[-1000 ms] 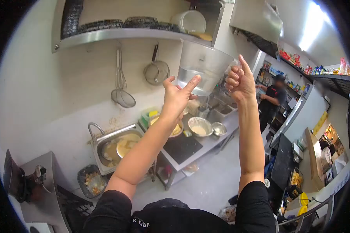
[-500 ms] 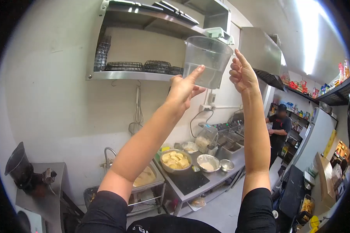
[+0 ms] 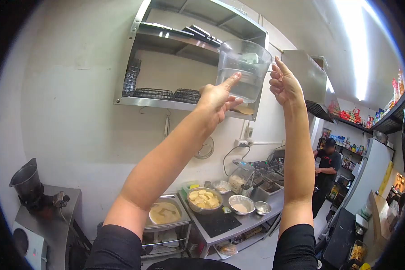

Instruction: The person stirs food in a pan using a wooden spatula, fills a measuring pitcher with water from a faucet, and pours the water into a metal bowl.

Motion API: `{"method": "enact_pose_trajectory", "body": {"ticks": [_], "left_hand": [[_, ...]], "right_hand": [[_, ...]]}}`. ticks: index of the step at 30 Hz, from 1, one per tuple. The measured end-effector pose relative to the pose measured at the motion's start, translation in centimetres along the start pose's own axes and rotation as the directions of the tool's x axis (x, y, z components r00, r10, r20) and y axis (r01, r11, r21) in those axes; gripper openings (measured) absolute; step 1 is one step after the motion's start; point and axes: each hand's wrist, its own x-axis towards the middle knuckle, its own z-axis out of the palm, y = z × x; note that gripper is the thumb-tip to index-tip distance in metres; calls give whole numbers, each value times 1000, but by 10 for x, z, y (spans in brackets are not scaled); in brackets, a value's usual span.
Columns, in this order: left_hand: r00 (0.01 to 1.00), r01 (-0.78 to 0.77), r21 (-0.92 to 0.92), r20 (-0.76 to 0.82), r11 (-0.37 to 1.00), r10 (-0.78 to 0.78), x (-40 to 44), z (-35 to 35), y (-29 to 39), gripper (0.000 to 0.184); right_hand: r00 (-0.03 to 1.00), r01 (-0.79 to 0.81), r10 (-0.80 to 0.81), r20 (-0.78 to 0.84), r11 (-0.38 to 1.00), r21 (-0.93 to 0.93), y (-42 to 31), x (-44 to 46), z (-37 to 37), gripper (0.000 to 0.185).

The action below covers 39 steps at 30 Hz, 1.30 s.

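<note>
Raised in front of the wall shelf, a clear plastic measuring jug [image 3: 253,83] holds some clear liquid in its lower part. My left hand [image 3: 218,99] grips its near left side, the thumb pressed on the wall and the fingers around the underside. On the other side my right hand [image 3: 284,83] is closed at the jug's handle, thumb pointing up; the handle itself is mostly hidden by the fingers.
The metal wall shelf [image 3: 159,102] carries black wire baskets [image 3: 153,93]. Below, a bowl of sliced potatoes [image 3: 204,198], a bowl of pale powder [image 3: 241,204] and a fryer [image 3: 270,184] stand on the counter. Left is a sink [image 3: 166,215]. A person [image 3: 328,164] stands at the back right.
My view has tilted up, so the shelf sits lower and farther right in the picture. Both hands still hold the jug, which looks slightly farther right and more level with the shelf.
</note>
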Motion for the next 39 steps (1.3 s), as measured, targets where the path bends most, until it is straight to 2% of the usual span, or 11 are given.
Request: {"method": "enact_pose_trajectory", "body": {"ticks": [3, 11, 16, 22, 24, 27, 29, 31, 32, 35, 39], "left_hand": [[999, 10, 0, 31, 1000, -10, -5, 8, 6, 74], [999, -16, -24, -51, 1000, 14, -38, 26, 8, 104], [996, -44, 3, -83, 999, 44, -44, 21, -3, 107], [993, 38, 51, -112, 998, -32, -56, 9, -12, 106], [991, -40, 4, -130, 999, 40, -51, 4, -22, 104], [987, 75, 22, -143, 997, -71, -49, -6, -35, 103], [992, 7, -18, -128, 1000, -9, -56, -11, -52, 98], [1000, -1, -25, 12, 1000, 1, -53, -31, -81, 96], [999, 9, -6, -41, 1000, -9, -64, -31, -91, 94], [994, 85, -12, 75, 996, -84, -98, -56, -140, 83], [880, 313, 209, 303, 926, -366, -155, -92, -218, 68]], "right_hand": [[1000, 0, 0, 11, 1000, 7, -11, -4, 0, 35], [999, -39, 38, -31, 999, -18, -18, -7, -7, 35], [998, -60, 59, -31, 998, -25, -13, -12, -3, 37], [995, -89, 87, -43, 995, -50, 8, -15, -4, 38], [993, -104, 101, -54, 993, -51, 15, -17, -5, 39], [991, -131, 130, -43, 991, -20, 31, -20, -17, 39], [986, -137, 127, 112, 986, 93, 44, -25, -34, 40], [994, -112, 110, 31, 989, 96, 57, -53, -38, 42], [994, -112, 113, -9, 988, 102, 64, -70, -42, 42], [976, -105, 118, -181, 991, 78, 94, -129, -68, 40], [845, -68, 10, -535, 994, -89, 134, -255, -87, 42]]}}
